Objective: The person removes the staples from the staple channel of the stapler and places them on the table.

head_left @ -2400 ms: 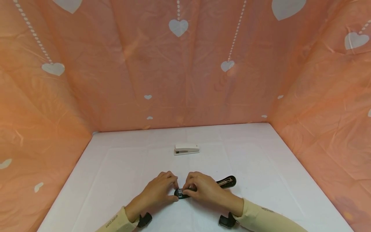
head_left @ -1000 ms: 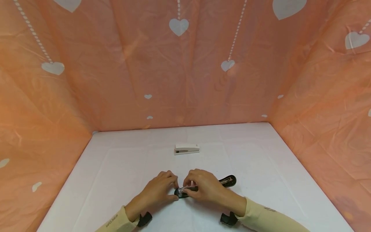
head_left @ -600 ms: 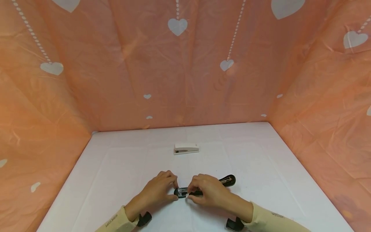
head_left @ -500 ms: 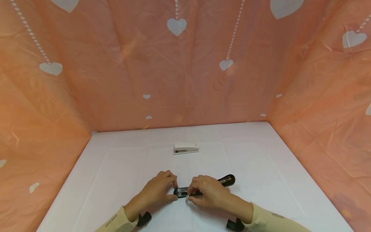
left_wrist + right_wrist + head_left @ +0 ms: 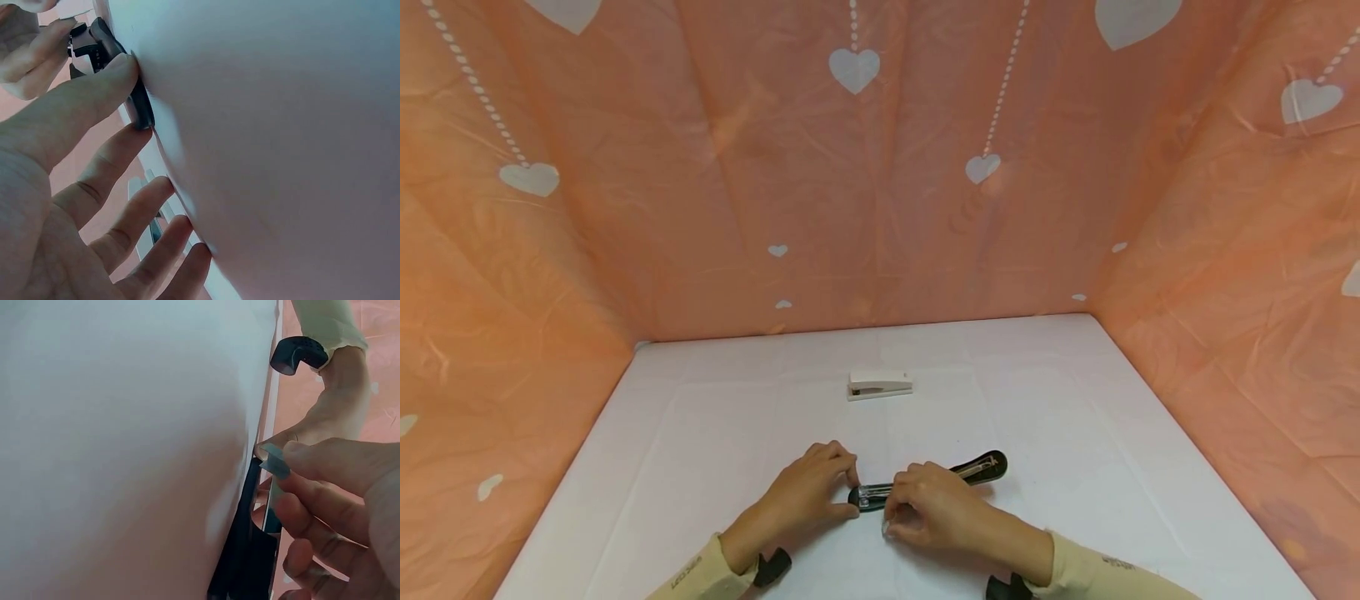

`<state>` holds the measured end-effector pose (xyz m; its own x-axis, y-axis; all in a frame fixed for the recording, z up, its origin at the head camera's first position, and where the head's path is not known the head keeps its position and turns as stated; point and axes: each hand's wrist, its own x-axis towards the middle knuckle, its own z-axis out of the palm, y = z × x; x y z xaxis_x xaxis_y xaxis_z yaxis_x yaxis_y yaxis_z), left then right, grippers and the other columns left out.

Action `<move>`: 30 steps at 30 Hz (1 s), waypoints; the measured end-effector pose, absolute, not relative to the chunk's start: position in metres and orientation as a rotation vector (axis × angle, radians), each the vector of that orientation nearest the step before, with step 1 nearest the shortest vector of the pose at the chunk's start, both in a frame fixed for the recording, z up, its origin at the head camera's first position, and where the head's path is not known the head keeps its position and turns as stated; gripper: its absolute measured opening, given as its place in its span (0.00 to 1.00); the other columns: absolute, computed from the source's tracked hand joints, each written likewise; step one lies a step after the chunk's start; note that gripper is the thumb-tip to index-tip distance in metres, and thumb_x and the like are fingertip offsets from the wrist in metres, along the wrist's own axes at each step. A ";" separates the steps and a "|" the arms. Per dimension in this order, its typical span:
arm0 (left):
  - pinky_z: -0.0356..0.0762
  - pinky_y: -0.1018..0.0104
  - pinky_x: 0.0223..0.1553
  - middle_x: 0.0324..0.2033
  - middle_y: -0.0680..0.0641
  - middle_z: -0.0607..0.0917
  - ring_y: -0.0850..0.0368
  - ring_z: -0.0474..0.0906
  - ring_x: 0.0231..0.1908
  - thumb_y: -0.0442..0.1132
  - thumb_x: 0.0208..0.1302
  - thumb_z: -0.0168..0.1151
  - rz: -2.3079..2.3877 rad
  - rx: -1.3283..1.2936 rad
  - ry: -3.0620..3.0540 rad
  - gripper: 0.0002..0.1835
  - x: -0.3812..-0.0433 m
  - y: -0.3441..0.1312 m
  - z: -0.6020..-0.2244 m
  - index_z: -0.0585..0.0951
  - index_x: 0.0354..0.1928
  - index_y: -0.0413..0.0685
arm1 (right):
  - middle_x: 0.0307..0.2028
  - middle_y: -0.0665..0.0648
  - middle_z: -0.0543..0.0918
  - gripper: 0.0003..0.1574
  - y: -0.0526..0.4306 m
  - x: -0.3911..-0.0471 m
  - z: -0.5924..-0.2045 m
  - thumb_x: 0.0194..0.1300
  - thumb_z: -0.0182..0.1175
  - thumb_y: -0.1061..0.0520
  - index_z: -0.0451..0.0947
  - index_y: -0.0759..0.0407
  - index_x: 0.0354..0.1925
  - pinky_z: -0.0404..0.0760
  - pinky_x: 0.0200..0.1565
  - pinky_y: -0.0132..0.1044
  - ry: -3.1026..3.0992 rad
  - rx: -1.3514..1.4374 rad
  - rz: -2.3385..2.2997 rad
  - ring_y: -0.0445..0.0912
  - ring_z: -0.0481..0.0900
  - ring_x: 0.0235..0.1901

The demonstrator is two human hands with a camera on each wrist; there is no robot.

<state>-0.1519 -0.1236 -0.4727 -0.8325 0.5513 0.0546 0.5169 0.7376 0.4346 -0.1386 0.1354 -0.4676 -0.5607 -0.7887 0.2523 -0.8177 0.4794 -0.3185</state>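
A black stapler [image 5: 988,468] lies opened out flat on the white table, its top arm swung back to the right. My left hand [image 5: 812,487] steadies the left end of its base between thumb and index finger; in the left wrist view the other fingertips touch the table beside the stapler [image 5: 142,106]. Between thumb and index finger of my right hand [image 5: 932,508] is a small silvery strip of staples [image 5: 275,462], held just on the near side of the stapler's metal channel [image 5: 872,493]. The right hand covers the stapler's middle in the head view.
A white stapler [image 5: 880,385] stands closed farther back on the white-covered table [image 5: 737,400]. Orange sheeting with white hearts [image 5: 880,208] walls the table at the back and sides. Black camera mounts [image 5: 772,567] hang under both wrists.
My right hand has lifted the staple strip from the stapler's channel and drawn it right and toward me, uncovering more of the channel. My left hand has stayed in place.
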 end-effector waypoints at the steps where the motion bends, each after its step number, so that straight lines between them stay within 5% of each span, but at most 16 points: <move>1: 0.81 0.46 0.52 0.47 0.56 0.80 0.47 0.78 0.57 0.46 0.54 0.87 0.681 0.879 2.854 0.18 -0.152 -0.124 -0.473 0.81 0.36 0.61 | 0.33 0.37 0.81 0.05 0.135 -0.138 -0.467 0.67 0.77 0.48 0.90 0.44 0.38 0.69 0.41 0.24 -2.654 1.438 0.617 0.29 0.68 0.34; 30: 0.81 0.47 0.53 0.47 0.56 0.80 0.46 0.78 0.57 0.46 0.54 0.86 0.667 0.891 2.860 0.18 -0.151 -0.124 -0.470 0.81 0.36 0.61 | 0.35 0.34 0.82 0.06 0.136 -0.128 -0.467 0.63 0.78 0.46 0.89 0.41 0.37 0.65 0.42 0.27 -2.760 1.382 0.345 0.33 0.72 0.37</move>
<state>-0.1511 -0.1237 -0.4703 -0.8292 0.5559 0.0584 0.5243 0.7374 0.4258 -0.1284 0.1360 -0.4669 -0.6035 -0.7866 0.1308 -0.7946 0.5794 -0.1815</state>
